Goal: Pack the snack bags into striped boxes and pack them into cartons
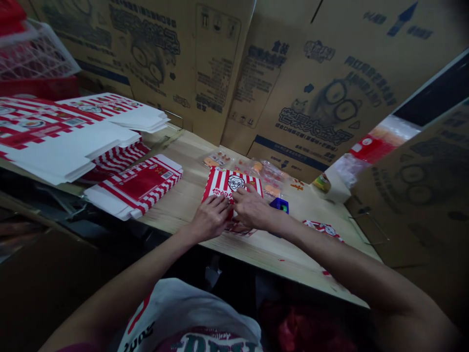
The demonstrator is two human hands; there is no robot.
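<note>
A red-and-white striped carton (219, 179) with a cartoon face printed on it lies on the wooden table in front of me. My left hand (213, 215) rests on its near left part, fingers bent and pressed against the printed face of the carton. Beside it, my right hand (251, 208) is curled against the carton's right half, its knuckles up. Whatever my right fingers pinch is hidden beneath them. Just right of the carton sits a small dark blue object (280, 205) with a green spot, perhaps a tape dispenser.
Flat striped cartons (110, 129) are stacked at the left, with another folded carton (146, 183) nearer. Clear packets (273, 176) of orange pieces lie behind my work. Large brown cardboard boxes (293, 98) wall the table's back. A red-and-white crate (40, 54) stands far left.
</note>
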